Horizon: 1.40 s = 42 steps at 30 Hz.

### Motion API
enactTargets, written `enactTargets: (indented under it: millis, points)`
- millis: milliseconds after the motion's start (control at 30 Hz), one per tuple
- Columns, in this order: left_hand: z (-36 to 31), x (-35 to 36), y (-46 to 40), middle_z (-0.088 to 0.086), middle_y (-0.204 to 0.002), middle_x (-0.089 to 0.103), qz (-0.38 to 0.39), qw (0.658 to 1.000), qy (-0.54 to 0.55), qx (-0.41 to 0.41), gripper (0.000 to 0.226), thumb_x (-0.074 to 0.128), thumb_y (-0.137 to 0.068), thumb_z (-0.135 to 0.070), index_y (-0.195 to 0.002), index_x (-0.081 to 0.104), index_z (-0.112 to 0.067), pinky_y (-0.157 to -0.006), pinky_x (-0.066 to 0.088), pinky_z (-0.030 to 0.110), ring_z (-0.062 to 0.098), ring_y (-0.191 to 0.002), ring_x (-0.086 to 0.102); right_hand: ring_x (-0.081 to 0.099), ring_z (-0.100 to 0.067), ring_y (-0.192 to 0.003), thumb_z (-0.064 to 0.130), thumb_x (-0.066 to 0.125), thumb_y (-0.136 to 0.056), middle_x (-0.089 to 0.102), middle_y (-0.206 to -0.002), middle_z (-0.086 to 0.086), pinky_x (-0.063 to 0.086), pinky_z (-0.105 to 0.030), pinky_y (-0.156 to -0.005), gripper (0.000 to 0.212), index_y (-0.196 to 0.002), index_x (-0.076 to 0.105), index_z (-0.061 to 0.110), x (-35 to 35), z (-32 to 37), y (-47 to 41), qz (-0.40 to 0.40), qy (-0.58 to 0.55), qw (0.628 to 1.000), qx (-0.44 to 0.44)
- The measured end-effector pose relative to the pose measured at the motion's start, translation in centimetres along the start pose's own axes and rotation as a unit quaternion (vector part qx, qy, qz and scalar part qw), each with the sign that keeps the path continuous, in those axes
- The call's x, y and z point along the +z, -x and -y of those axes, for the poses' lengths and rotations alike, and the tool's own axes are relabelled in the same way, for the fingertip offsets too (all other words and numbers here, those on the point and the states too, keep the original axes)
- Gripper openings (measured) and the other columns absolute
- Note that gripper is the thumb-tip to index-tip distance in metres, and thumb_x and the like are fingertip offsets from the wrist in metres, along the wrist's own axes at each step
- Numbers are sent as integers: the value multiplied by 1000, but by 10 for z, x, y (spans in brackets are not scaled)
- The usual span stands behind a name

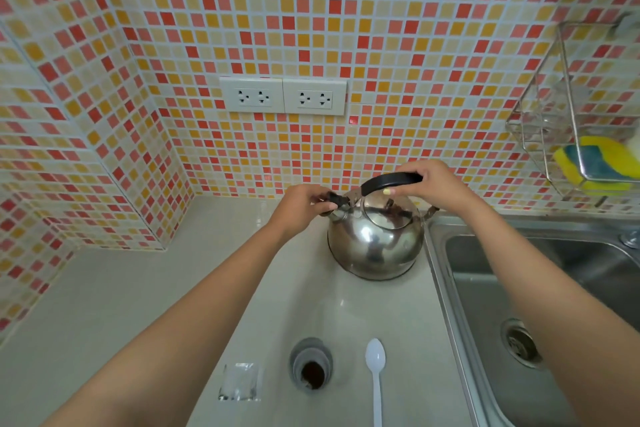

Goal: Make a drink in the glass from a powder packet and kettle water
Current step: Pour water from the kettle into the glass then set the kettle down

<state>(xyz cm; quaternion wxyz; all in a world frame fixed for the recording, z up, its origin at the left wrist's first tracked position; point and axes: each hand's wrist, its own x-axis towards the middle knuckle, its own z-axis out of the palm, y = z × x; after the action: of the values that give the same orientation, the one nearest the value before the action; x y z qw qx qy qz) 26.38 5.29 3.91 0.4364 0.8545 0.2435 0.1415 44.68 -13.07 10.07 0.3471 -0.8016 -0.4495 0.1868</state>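
Steel kettle (375,239) sits under both hands: right hand (438,184) wraps its handle, left hand (304,206) pinches the spout cap. Free the cap fully before pouring into the glass (311,366), nearer the body.

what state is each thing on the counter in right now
kettle: upright on counter, lid on
kettle handle: gripped by right hand
spout cap: pinched by left hand
glass: upright, brown powder inside
packet: flat, looks empty
spoon: lying unused
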Motion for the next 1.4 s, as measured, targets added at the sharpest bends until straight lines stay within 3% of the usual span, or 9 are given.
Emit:
enactTargets:
  millis: [233,433,567,667,867,967,1133,1333,1400]
  points:
    - [-32,-13,42,6,-103,74,4,1000,-12,27,24,67,-88,-20,-109,73,-11,-92,54,42,22,-95,68,56,9,-58,26,78,-73,66,-65,20,39,-17,-58,21,-83,69,42,-14,36,50,-35,13,999,-13]
    - [-53,-14,86,7,-101,74,20,998,-8,66,23,67,-88,-20,-108,73,-11,-89,56,36,20,-92,68,61,-10,-72,24,76,-75,70,-84,-3,47,-30,-67,17,-88,72,34,-21,60,102,-51,37,998,-22]
    - [-59,-11,113,8,-97,74,31,996,-8,88,20,70,-86,-19,-103,75,-11,-85,53,35,22,-91,67,59,-15,-70,25,77,-74,71,-82,-2,45,-29,-64,16,-85,72,36,-23,73,135,-54,49,997,-26]
    - [-60,-6,133,6,-90,73,45,994,-1,101,17,70,-85,-17,-100,75,-10,-85,54,37,21,-86,67,66,-20,-84,21,78,-73,74,-92,-4,50,-32,-77,24,-97,74,24,-20,76,157,-45,52,997,-30]
    - [-52,6,163,15,-92,75,79,992,-16,101,21,71,-84,-17,-102,75,-6,-87,54,45,29,-91,69,63,2,-98,14,78,-73,70,-106,8,44,-13,-88,37,-107,71,28,-8,75,189,-20,45,999,-22]
    - [-46,11,172,15,-90,75,97,990,-24,95,21,71,-84,-19,-100,76,-7,-83,53,43,31,-88,68,57,19,-94,13,77,-74,66,-107,18,41,2,-80,41,-104,68,40,-1,73,200,-9,25,1000,-16]
    - [-34,14,181,10,-98,75,140,986,-42,86,21,70,-85,-18,-103,76,-9,-82,51,34,22,-89,67,60,-3,-111,12,76,-75,67,-119,5,43,-21,-99,40,-114,69,21,14,68,209,23,28,999,-10]
    - [-27,18,186,8,-101,74,145,982,-75,94,22,71,-84,-18,-104,76,-10,-78,48,25,15,-85,62,63,-2,-98,8,75,-76,70,-109,6,45,-15,-89,37,-112,70,19,28,66,211,28,48,998,-25]
    - [-26,19,187,9,-99,74,145,981,-83,93,22,71,-84,-18,-103,76,-9,-80,50,29,16,-85,62,64,-2,-96,7,75,-76,70,-105,7,46,-15,-88,37,-111,70,17,32,65,211,32,48,998,-26]
